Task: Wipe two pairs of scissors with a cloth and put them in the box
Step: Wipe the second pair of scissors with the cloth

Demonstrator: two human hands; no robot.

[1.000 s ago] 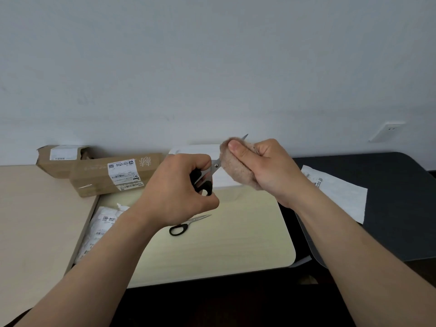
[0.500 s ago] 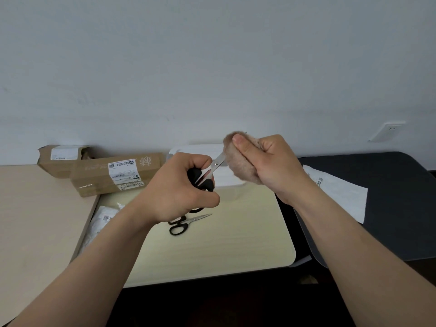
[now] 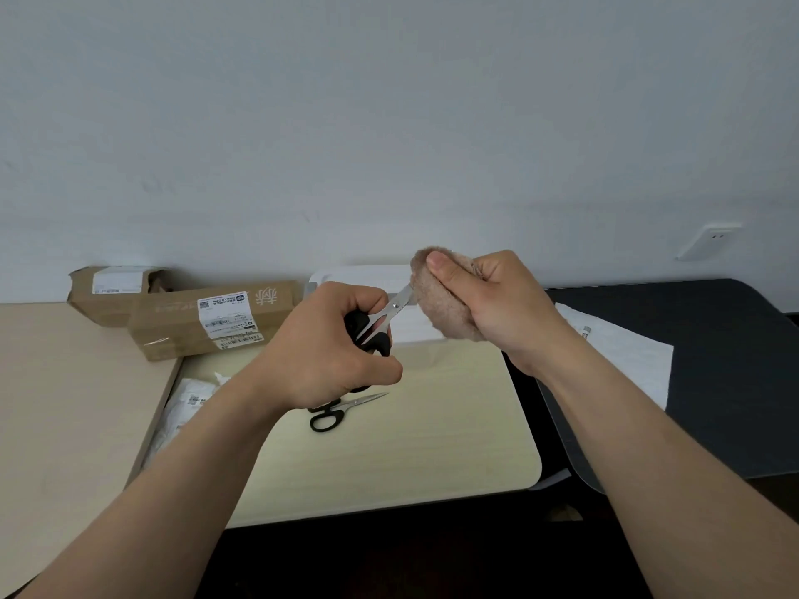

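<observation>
My left hand (image 3: 328,348) grips the black handles of a pair of scissors (image 3: 391,311), blades pointing up and to the right. My right hand (image 3: 497,300) pinches a fuzzy tan cloth (image 3: 441,304) around the blades, so their tips are hidden inside it. A second pair of black-handled scissors (image 3: 337,410) lies flat on the pale tabletop (image 3: 389,460), just below my left hand. A white box (image 3: 363,276) stands behind my hands against the wall, mostly hidden by them.
Two brown cardboard parcels (image 3: 207,322) lie at the back left. White plastic bags (image 3: 186,404) sit in the gap beside the left table (image 3: 65,404). A white paper (image 3: 622,361) lies on the dark table (image 3: 713,382) at right.
The cloth has slid outward along the blades and now covers the tip, which stuck out a second ago. My left hand has shifted slightly lower and closer to the lying scissors.
</observation>
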